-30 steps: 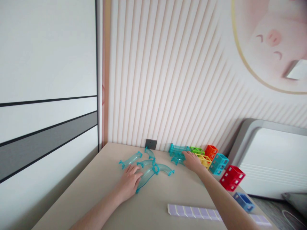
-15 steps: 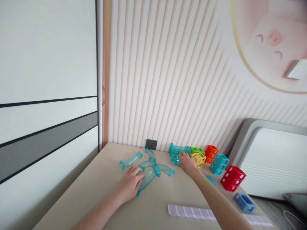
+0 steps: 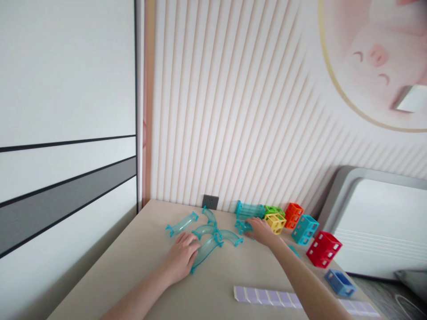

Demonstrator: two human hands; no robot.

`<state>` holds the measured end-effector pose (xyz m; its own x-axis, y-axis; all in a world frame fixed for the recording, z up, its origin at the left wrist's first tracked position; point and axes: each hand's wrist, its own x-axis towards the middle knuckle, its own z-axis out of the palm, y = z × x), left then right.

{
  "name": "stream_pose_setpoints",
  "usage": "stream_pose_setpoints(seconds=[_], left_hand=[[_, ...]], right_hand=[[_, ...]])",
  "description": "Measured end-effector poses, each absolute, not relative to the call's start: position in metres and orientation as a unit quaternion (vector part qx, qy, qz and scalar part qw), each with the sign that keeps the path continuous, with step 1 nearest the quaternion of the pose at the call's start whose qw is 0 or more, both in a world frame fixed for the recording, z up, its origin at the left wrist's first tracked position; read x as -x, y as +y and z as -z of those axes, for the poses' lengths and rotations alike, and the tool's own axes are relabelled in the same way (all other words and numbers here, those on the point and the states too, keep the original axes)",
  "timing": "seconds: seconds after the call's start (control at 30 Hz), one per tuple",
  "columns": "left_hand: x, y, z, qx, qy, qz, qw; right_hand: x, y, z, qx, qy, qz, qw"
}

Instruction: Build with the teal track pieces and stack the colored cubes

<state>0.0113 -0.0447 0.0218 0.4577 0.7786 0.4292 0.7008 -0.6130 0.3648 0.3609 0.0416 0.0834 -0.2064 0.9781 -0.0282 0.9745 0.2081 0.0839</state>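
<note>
My left hand (image 3: 182,260) rests on the beige table (image 3: 140,271), fingers closed round the near end of a long clear-teal curved track piece (image 3: 204,252). More teal track pieces (image 3: 182,223) lie scattered just beyond it. My right hand (image 3: 262,231) reaches across to a small teal track piece (image 3: 242,226), its fingers curled on it. Right behind that hand sits a yellow open-frame block (image 3: 274,222).
Along the ribbed wall stand a teal tube piece (image 3: 249,209), green (image 3: 274,209), orange (image 3: 293,213), teal (image 3: 304,228) and red (image 3: 323,248) frame blocks. A blue block (image 3: 340,282) and a lilac strip (image 3: 267,296) lie near the front edge. A dark wall socket (image 3: 210,202) sits behind.
My right hand has drawn back leftward from the yellow and green blocks onto the small teal track piece. The left hand has stayed on the curved track.
</note>
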Motion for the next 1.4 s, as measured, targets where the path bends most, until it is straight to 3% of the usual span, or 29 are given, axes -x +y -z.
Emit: stream_pose_setpoints(seconds=[0.5, 1.0, 1.4], left_hand=[[-0.011, -0.045, -0.021, -0.851, 0.439, -0.281, 0.064], [-0.011, -0.045, -0.021, -0.855, 0.433, -0.278, 0.067], [-0.012, -0.044, -0.022, -0.857, 0.451, -0.240, 0.065]], right_hand=[[-0.342, 0.036, -0.075, -0.624, 0.780, 0.043, -0.013], [-0.256, 0.056, -0.085, -0.595, 0.797, 0.048, -0.096], [-0.188, 0.066, -0.100, -0.546, 0.833, 0.044, -0.076]])
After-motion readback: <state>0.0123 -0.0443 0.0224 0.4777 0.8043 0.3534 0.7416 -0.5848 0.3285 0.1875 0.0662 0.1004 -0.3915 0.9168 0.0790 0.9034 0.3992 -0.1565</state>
